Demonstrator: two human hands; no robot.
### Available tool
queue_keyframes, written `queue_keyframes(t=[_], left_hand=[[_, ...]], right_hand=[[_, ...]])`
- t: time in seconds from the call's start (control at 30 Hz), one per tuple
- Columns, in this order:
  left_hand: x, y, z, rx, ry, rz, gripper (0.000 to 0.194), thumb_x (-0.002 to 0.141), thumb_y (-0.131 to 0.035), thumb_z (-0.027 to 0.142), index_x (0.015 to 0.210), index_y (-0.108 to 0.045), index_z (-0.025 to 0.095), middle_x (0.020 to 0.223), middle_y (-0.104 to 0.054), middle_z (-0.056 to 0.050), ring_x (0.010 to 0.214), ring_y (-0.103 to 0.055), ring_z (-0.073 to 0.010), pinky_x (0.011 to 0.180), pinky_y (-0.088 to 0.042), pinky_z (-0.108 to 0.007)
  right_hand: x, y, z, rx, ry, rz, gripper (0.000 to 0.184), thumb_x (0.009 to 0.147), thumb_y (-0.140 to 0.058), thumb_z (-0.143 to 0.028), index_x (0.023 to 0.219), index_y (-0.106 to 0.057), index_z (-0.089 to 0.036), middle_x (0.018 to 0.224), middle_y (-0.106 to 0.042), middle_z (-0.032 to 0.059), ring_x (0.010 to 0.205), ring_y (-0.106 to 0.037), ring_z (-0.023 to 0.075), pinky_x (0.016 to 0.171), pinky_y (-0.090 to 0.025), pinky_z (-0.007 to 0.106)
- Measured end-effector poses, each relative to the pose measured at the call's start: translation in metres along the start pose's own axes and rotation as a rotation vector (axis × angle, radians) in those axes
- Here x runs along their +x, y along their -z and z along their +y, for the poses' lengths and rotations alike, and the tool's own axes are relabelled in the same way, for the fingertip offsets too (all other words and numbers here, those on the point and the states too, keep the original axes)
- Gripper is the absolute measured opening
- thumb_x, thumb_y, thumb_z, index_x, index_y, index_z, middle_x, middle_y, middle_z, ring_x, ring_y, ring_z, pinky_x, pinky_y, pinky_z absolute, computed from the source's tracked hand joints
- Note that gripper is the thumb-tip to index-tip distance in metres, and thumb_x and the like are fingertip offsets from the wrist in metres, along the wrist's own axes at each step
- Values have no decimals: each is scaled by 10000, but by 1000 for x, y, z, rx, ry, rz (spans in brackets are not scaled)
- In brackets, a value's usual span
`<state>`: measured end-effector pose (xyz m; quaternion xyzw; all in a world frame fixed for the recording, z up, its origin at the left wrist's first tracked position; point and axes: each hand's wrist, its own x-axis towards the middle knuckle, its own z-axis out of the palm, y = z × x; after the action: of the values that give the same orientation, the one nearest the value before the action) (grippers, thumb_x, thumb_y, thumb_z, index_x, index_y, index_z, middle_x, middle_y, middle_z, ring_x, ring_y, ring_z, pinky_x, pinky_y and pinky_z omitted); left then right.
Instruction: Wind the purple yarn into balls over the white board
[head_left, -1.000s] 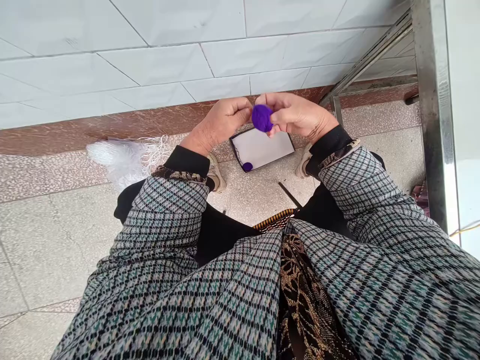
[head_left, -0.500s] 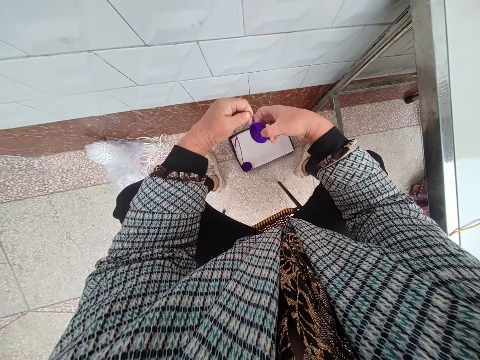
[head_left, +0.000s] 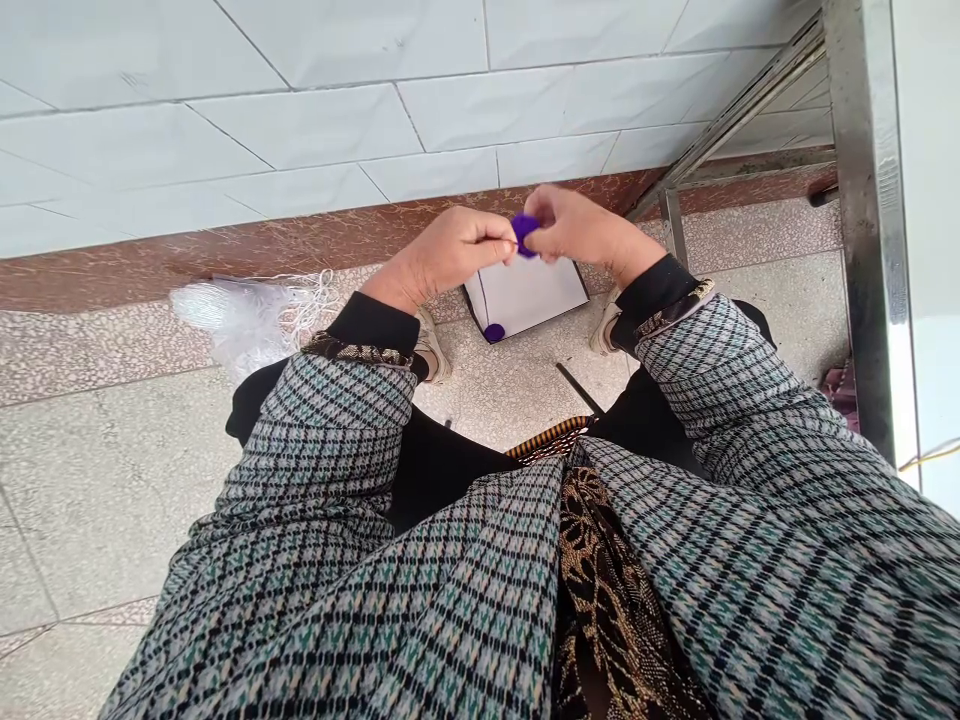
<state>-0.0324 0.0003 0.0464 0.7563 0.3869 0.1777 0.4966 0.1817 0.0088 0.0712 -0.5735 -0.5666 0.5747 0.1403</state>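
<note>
The left hand [head_left: 450, 255] and right hand [head_left: 577, 232] are together, fingertips clamped on a small round purple yarn ball [head_left: 525, 232]. Below lies a white black-edged rectangular board [head_left: 529, 298] bearing a second purple ball [head_left: 493, 332], on the speckled terrazzo floor [head_left: 510, 400].

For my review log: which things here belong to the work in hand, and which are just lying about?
In use: left hand, right hand, purple yarn ball, small purple ball, white board.
Lying about: white fibre bundle, dark rod, steel frame.
</note>
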Motion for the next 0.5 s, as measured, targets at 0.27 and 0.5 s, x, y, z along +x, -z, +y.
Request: queue_keyframes(t=[0.27, 0.5], left_hand=[[1, 7, -12, -247, 33, 49, 181, 923, -618, 284, 752, -588, 233, 724, -514, -9, 713, -412, -158, 714, -409, -359], [-1, 0, 8, -95, -15, -42, 132, 837, -599, 273, 715, -609, 223, 714, -555, -26, 670, -452, -173, 714, -363, -377]], right_hand=[[-4, 8, 3, 614, 230, -188, 298, 1038, -777, -159, 1091, -501, -258, 832, -580, -85, 656, -565, 81, 680, -514, 185], [3, 4, 2, 411, 144, 103, 248, 1099, -640, -46, 1049, -491, -237, 858, -610, -71, 671, -519, 61, 688, -473, 188]])
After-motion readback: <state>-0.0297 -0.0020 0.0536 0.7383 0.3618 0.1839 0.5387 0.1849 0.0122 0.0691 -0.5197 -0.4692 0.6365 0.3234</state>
